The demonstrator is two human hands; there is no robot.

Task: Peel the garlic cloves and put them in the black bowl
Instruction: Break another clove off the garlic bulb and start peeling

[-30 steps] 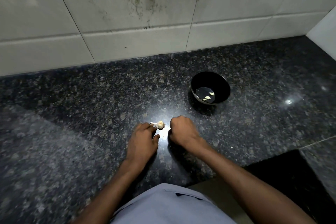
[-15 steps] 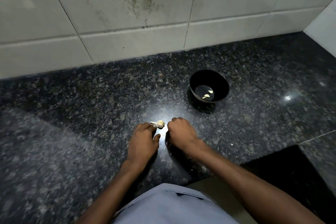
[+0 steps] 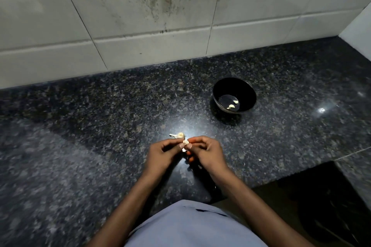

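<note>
A: Clove (image 3: 186,142) — where is it?
B: Pinched between your left hand (image 3: 163,153) and right hand (image 3: 206,153), fingertips curled on it, above the counter (image 3: 100,146).
A: Beyond that?
B: Garlic stub (image 3: 178,135) just past your hands. Bowl (image 3: 218,90) farther right, two peeled cloves (image 3: 232,104) inside.

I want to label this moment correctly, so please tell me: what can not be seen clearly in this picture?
- Head view: garlic clove is pinched between the fingertips of the left hand and right hand; the fingers cover it, so how much skin remains is unclear.
- Garlic head remnant on the counter: too small to count cloves.
- Black bowl: two pale pieces show; the near wall may hide more.
</note>
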